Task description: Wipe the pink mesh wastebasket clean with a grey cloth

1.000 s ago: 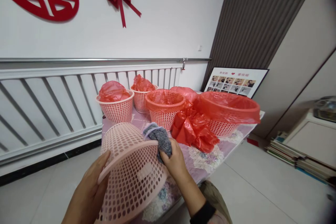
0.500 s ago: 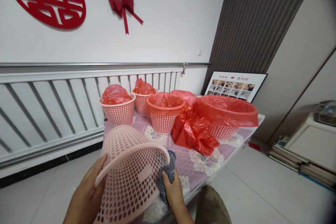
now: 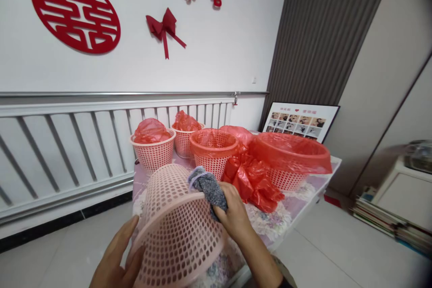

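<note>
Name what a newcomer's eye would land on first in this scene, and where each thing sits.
Front and centre, the left hand steadies a tipped pink basket while the right hand presses a grey cloth against it. Behind, red-bagged baskets crowd the table; a big red emblem hangs on the wall.

Bright, even indoor light, soft shadows, no glare. Wide-angle bending at edges, dark vignette at 3–5 o'clock; focus mostly sharp.
</note>
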